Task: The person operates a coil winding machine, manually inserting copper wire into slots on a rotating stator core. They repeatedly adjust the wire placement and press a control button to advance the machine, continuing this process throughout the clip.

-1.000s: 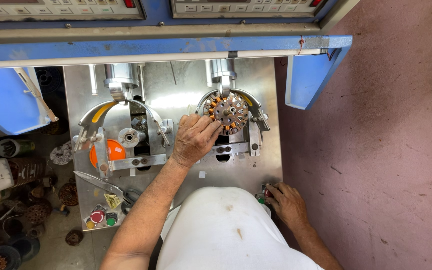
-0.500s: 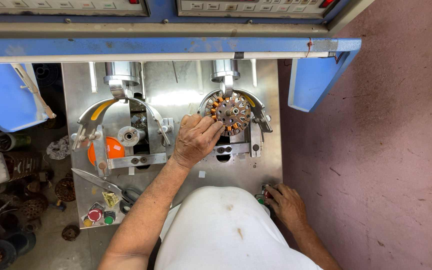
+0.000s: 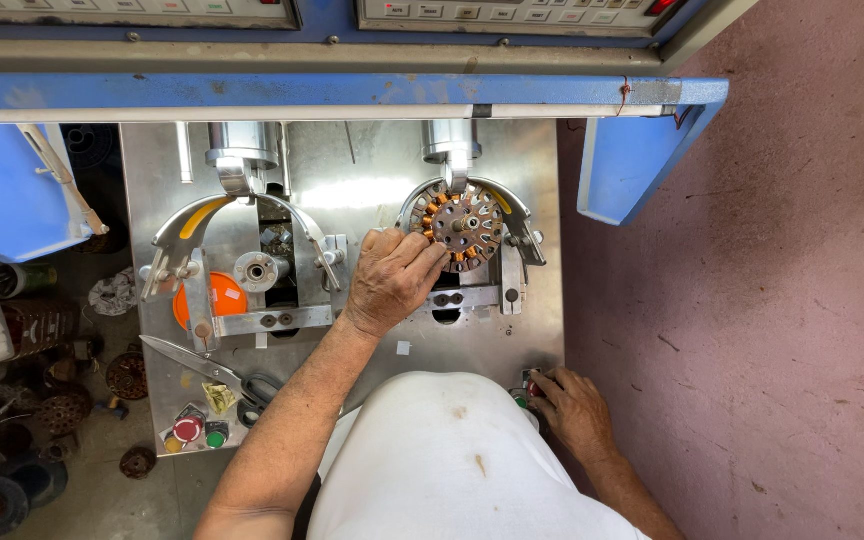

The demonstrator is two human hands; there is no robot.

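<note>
Left hand (image 3: 392, 280) fingertips pinching round copper-wound toothed stator (image 3: 464, 225), right hand (image 3: 574, 408) fingers curled on red button (image 3: 533, 388), shiny steel plate (image 3: 372, 180)

The left hand (image 3: 392, 280) fills the gap between the 2 winding stations on the steel machine plate (image 3: 352, 190), its fingertips at the left edge of the round copper-wound stator (image 3: 464, 226). A curved metal guard (image 3: 512, 225) closes the stator's right side and a steel cylinder (image 3: 450, 140) hangs just above it. The bare spindle (image 3: 257, 270) at the left station sits hemmed by 2 arched metal arms (image 3: 187, 235). Open plate shows below the slotted crossbar (image 3: 462, 298). Scissors (image 3: 202, 365) lie across the lower left corner. The right hand (image 3: 572, 410) covers the plate's lower right corner.
</note>
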